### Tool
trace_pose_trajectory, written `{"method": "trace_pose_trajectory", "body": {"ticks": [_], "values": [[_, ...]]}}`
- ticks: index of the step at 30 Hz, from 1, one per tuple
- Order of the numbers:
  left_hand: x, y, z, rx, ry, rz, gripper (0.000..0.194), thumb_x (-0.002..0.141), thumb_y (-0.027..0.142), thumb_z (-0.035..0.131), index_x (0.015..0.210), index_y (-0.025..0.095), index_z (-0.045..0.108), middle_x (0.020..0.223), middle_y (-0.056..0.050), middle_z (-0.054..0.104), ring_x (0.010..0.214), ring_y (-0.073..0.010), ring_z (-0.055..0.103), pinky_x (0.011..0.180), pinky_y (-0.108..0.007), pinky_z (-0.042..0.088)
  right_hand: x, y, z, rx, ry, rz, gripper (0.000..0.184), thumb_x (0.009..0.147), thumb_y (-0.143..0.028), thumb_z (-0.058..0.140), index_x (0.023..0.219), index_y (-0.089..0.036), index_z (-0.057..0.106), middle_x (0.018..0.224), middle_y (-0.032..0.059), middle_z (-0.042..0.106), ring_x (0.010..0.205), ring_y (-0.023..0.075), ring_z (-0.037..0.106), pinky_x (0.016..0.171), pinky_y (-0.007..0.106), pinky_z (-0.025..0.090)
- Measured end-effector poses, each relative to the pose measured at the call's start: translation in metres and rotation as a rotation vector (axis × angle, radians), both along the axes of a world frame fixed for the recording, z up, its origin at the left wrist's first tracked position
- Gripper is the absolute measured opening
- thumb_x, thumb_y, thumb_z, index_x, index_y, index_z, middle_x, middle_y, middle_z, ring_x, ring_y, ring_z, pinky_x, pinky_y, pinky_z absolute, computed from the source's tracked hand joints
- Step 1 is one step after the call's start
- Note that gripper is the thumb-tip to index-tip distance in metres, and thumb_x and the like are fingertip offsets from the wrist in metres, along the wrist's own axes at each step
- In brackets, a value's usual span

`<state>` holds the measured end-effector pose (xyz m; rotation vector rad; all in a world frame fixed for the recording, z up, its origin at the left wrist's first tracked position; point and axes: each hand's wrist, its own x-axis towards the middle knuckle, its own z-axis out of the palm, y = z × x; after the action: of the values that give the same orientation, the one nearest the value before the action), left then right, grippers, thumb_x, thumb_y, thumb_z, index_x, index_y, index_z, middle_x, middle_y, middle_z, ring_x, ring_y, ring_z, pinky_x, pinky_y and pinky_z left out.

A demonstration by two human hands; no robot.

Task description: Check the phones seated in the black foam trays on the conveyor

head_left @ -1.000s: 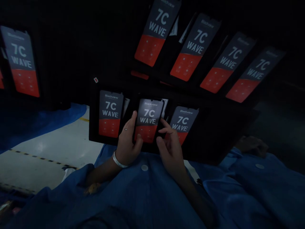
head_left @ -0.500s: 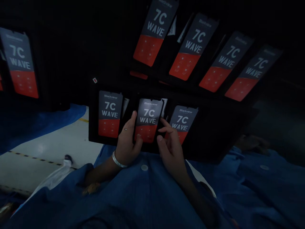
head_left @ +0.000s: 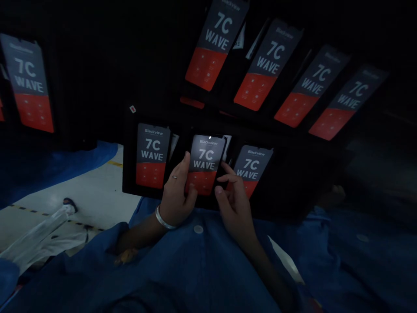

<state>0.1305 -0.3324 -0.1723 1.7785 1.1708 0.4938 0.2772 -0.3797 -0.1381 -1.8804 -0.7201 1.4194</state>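
Observation:
A smartphone [head_left: 204,163] marked Blackview 7C WAVE, with a grey and red front, is in the middle of the near row. My left hand [head_left: 178,189] grips its left side, the fingers along the edge and the thumb over the lower left corner. Beside the phone's lower right is my right hand [head_left: 235,195], fingers bent and apart, with nothing visible between them. That hand partly covers a second smartphone [head_left: 252,163]. Left of my left hand lies a third smartphone [head_left: 151,154]. A small bright glint shows at the top of the middle phone.
A dark tray [head_left: 130,184], its edges hard to see, carries the near row. Several more such phones stand tilted beyond it, one of them a far-row phone [head_left: 215,48]. Another phone [head_left: 29,82] is at far left. At right is another person's hand [head_left: 335,195].
A glint has appeared at the middle phone's top. My hands stay nearly in place. The view has shifted slightly; a person's foot at left and a neighbour's hand at right have moved.

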Motion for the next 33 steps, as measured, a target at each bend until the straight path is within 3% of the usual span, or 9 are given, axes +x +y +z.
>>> {"method": "trace_pose_trajectory", "body": {"ticks": [10, 13, 15, 18, 21, 26, 28, 33], "values": [[0.0, -0.001, -0.001, 0.028, 0.004, -0.016, 0.074, 0.08, 0.004, 0.041, 0.148, 0.018, 0.013, 0.15, -0.012, 0.028, 0.137, -0.025, 0.029, 0.11, -0.044, 0.034, 0.002, 0.001, 0.002, 0.0, -0.004, 0.027, 0.012, 0.091, -0.032, 0.046, 0.1, -0.024, 0.047, 0.145, 0.0116, 0.035, 0.044, 0.0009, 0.042, 0.038, 0.021, 0.037], [0.001, -0.003, -0.002, 0.033, 0.005, 0.0, 0.075, 0.08, 0.004, 0.04, 0.148, 0.018, 0.011, 0.15, -0.012, 0.028, 0.137, -0.0253, 0.03, 0.11, -0.044, 0.035, 0.009, 0.0, 0.001, 0.051, -0.155, 0.1, 0.021, 0.091, -0.032, 0.048, 0.111, -0.025, 0.046, 0.141, 0.0116, 0.041, 0.044, 0.0026, 0.044, 0.042, 0.023, 0.042], [0.001, -0.005, -0.003, 0.051, -0.01, 0.007, 0.075, 0.08, 0.004, 0.04, 0.148, 0.018, 0.011, 0.151, -0.012, 0.027, 0.137, -0.0261, 0.029, 0.11, -0.046, 0.035, 0.012, -0.001, -0.002, 0.118, -0.399, 0.182, 0.03, 0.089, -0.032, 0.051, 0.118, -0.024, 0.047, 0.132, 0.0109, 0.051, 0.049, 0.0052, 0.048, 0.048, 0.025, 0.047], [0.0, -0.007, -0.006, 0.077, -0.056, 0.018, 0.073, 0.081, 0.006, 0.04, 0.147, 0.019, 0.012, 0.152, -0.011, 0.024, 0.139, -0.0281, 0.025, 0.109, -0.049, 0.034, 0.011, 0.0, -0.007, 0.188, -0.676, 0.36, 0.037, 0.091, -0.028, 0.049, 0.127, -0.021, 0.05, 0.095, 0.0061, 0.066, 0.059, 0.0109, 0.056, 0.054, 0.025, 0.046], [-0.003, -0.008, -0.01, 0.104, -0.107, 0.032, 0.071, 0.082, 0.007, 0.04, 0.147, 0.019, 0.015, 0.151, -0.012, 0.026, 0.138, -0.0294, 0.027, 0.109, -0.051, 0.035, 0.006, 0.005, -0.012, 0.177, -0.748, 0.507, 0.039, 0.094, -0.025, 0.043, 0.132, -0.02, 0.049, 0.066, 0.0001, 0.063, 0.055, 0.0111, 0.056, 0.05, 0.023, 0.039], [-0.007, -0.01, -0.014, 0.173, -0.105, 0.04, 0.067, 0.083, 0.009, 0.04, 0.146, 0.018, 0.02, 0.146, -0.012, 0.035, 0.135, -0.0288, 0.032, 0.107, -0.051, 0.037, 0.004, 0.018, -0.014, 0.111, -0.793, 0.638, 0.041, 0.095, -0.028, 0.04, 0.136, -0.024, 0.047, 0.061, -0.0004, 0.064, 0.047, 0.0097, 0.052, 0.044, 0.023, 0.028], [-0.007, -0.01, -0.014, 0.179, -0.084, 0.039, 0.064, 0.084, 0.011, 0.04, 0.145, 0.018, 0.022, 0.144, -0.012, 0.038, 0.135, -0.0282, 0.033, 0.107, -0.051, 0.037, 0.006, 0.018, -0.012, 0.118, -0.797, 0.635, 0.041, 0.095, -0.027, 0.04, 0.135, -0.025, 0.047, 0.058, -0.001, 0.062, 0.045, 0.0097, 0.05, 0.044, 0.023, 0.028], [-0.006, -0.008, -0.011, 0.174, -0.094, 0.034, 0.062, 0.084, 0.01, 0.04, 0.144, 0.016, 0.025, 0.142, -0.014, 0.04, 0.133, -0.0282, 0.036, 0.106, -0.05, 0.038, 0.018, -0.005, -0.01, 0.15, -0.728, 0.444, 0.046, 0.094, -0.028, 0.044, 0.139, -0.024, 0.041, 0.053, -0.0029, 0.057, 0.043, 0.0106, 0.048, 0.045, 0.023, 0.037]]}}
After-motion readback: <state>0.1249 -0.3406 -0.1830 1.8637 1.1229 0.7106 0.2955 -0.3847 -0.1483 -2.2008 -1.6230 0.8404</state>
